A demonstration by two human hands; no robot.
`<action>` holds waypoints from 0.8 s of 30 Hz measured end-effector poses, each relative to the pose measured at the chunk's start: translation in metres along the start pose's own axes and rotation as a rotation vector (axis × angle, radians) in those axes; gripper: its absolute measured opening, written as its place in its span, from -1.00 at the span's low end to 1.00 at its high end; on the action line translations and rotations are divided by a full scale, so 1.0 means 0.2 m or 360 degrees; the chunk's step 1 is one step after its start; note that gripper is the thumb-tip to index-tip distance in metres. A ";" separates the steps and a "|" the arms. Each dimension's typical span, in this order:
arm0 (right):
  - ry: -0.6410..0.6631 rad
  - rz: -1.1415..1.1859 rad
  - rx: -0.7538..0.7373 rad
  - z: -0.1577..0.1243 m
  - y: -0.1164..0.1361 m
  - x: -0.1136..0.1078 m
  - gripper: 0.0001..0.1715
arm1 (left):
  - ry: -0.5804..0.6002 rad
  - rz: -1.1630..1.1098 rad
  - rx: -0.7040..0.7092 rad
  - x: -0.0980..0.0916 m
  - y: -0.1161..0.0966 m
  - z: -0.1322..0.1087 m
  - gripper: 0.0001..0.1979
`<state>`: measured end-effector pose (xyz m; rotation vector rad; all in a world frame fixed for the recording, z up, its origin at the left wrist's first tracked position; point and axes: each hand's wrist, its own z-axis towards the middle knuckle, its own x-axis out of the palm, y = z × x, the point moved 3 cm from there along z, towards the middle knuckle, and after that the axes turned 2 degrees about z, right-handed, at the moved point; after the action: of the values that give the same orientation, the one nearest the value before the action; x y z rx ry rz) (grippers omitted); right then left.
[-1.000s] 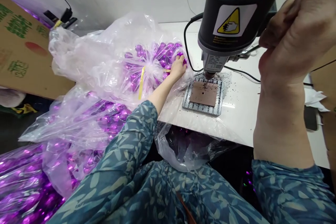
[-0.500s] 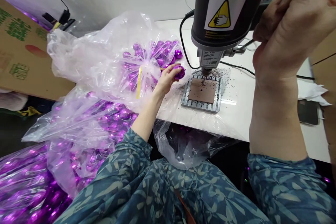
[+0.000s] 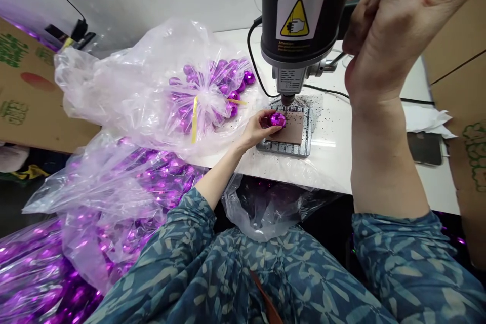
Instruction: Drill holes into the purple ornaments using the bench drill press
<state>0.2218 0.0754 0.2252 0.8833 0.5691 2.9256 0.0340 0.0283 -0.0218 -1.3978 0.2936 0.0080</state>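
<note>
A shiny purple ball [image 3: 277, 120] is pinched between the thumb and fingers of my left hand [image 3: 259, 129]. It is over the left part of a brown square pad [image 3: 292, 131], which lies on a grey metal plate [image 3: 306, 148]. Just above is the chuck [image 3: 287, 99] of a black drill press [image 3: 304, 15] with a yellow warning label. My right hand [image 3: 395, 25] is raised at the upper right, its fingers curled beside the machine's lever [image 3: 336, 59]; what they hold is hidden behind the hand. Dark shavings lie around the plate.
Clear plastic bags [image 3: 125, 86] with purple balls [image 3: 228, 68] cover the left of the white table [image 3: 330, 162]. More bagged balls [image 3: 38, 273] lie lower left. Cardboard boxes [image 3: 41, 101] stand at both sides. White paper [image 3: 427, 120] and a phone [image 3: 424, 148] lie at right. A plastic bag [image 3: 261, 215] hangs at the table's front edge.
My left hand has carried the purple ball rightward from beside the bag to over the brown pad. The whole view has shifted a little, and my right hand remains raised by the machine.
</note>
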 end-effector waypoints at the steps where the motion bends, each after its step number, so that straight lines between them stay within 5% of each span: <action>1: 0.0018 -0.0012 0.0006 0.00 0.00 0.00 -0.23 | -0.0005 0.0068 0.0016 0.01 -0.02 0.00 -0.29; 8: -0.0095 0.0001 -0.0106 -0.01 0.02 -0.02 -0.30 | -0.0124 0.0446 0.0185 0.09 -0.09 -0.01 -0.37; 19: 0.0039 0.0116 0.0046 -0.01 0.05 -0.04 -0.47 | -0.0212 0.0406 0.0328 0.19 0.02 0.00 -0.40; 24: 0.0160 -0.0049 -0.0012 -0.05 0.13 -0.05 -0.17 | -0.0168 0.0292 0.0270 0.19 0.06 -0.01 -0.33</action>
<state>0.2274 0.0465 0.2216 0.7236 0.5711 2.9555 0.0687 0.0214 -0.0416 -1.1944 0.3258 0.2034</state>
